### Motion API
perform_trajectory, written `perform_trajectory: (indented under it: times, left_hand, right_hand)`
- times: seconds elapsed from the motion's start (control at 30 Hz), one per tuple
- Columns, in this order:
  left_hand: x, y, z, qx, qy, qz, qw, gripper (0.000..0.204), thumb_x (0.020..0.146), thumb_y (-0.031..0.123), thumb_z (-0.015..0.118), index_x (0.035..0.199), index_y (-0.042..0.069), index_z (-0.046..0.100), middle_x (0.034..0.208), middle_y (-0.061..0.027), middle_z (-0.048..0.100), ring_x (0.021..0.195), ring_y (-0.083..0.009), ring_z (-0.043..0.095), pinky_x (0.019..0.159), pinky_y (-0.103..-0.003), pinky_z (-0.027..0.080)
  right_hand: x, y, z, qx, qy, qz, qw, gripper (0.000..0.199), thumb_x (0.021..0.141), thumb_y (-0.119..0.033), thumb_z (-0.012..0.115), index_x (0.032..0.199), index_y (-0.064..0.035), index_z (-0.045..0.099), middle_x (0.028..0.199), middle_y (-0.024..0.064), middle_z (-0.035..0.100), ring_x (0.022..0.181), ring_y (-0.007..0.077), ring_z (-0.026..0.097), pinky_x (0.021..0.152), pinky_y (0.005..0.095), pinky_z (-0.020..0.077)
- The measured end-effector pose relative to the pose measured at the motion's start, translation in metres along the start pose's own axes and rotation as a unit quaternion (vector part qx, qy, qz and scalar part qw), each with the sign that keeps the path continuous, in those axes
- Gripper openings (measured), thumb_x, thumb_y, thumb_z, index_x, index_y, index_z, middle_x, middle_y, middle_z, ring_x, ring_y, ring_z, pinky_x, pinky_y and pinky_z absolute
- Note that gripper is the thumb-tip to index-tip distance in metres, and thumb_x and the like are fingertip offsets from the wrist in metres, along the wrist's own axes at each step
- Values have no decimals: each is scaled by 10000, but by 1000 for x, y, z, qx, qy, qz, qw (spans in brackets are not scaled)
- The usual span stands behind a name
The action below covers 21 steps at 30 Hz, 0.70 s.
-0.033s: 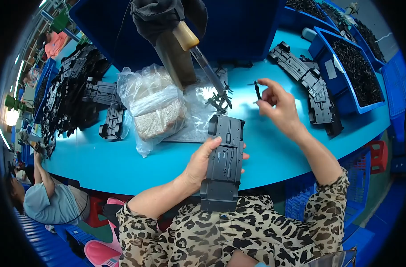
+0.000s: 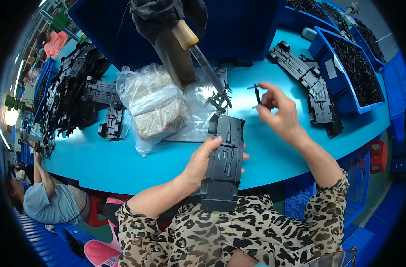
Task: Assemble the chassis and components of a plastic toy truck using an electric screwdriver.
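My left hand [image 2: 199,165] grips a black plastic toy car chassis [image 2: 221,155] by its sides, its thumb on the upper face. The chassis stands lengthwise before my chest, its lower end over my lap. In my right hand [image 2: 281,111], a small black axle-like part [image 2: 257,94] is pinched between thumb and forefinger above the table, up and right of the chassis and apart from it. Several similar small black parts [image 2: 220,101] lie in a cluster just beyond the chassis, by the tip of a clear rod with a yellow handle [image 2: 185,35].
A plastic-wrapped block [image 2: 157,111] sits left of centre on the blue table [image 2: 136,171]. Other black chassis lie in a heap [image 2: 72,84] at left and in a row [image 2: 307,82] at right. A blue bin [image 2: 352,75] holds small black parts. Another person [image 2: 56,202] sits at far left.
My right hand's fingers have shifted slightly around the small axle-like part. The chassis and my left hand look unmoved.
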State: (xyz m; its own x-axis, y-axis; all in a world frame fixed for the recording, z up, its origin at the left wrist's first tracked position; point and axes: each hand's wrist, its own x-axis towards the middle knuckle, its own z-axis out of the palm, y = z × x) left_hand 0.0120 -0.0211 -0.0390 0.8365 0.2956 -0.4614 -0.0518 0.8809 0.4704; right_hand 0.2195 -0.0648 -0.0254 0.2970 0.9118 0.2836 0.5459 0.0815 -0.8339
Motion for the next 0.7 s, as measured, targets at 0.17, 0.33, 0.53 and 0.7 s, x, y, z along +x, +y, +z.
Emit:
perform_trajectory:
  times: [0.17, 0.33, 0.53, 0.7]
  left_hand:
    - [-1, 0, 2, -18, -45, -35, 998, 318, 859, 246, 349, 1111, 60, 296, 1040, -193, 488, 821, -293, 578, 628, -375, 526]
    - [-4, -2, 11, 16, 6, 33, 999, 287, 856, 201, 370, 1101, 69, 300, 975, -169, 510, 759, -263, 595, 621, -351, 533]
    - [-1, -7, 1, 29, 46, 42, 998, 318, 853, 190, 396, 1125, 56, 301, 947, -132, 509, 783, -221, 592, 593, -308, 536]
    - [-5, -3, 11, 58, -4, 38, 998, 336, 849, 187, 401, 1134, 45, 293, 959, -116, 483, 797, -220, 586, 557, -274, 527]
  right_hand:
    - [-25, -13, 21, -241, 2, -305, 922, 458, 578, 9, 593, 1017, 25, 464, 703, 83, 495, 592, 218, 491, 547, 317, 393]
    - [-27, -28, 19, -272, -122, -310, 903, 454, 603, -44, 584, 1037, 18, 467, 768, 87, 491, 638, 220, 486, 595, 311, 375]
    - [-28, -36, 18, -195, -146, -225, 943, 349, 641, -94, 610, 975, -22, 534, 852, 90, 541, 701, 212, 527, 604, 312, 380]
    - [-29, -31, 24, -56, -120, -93, 987, 274, 678, -35, 592, 947, -44, 544, 762, 85, 576, 638, 213, 572, 549, 308, 425]
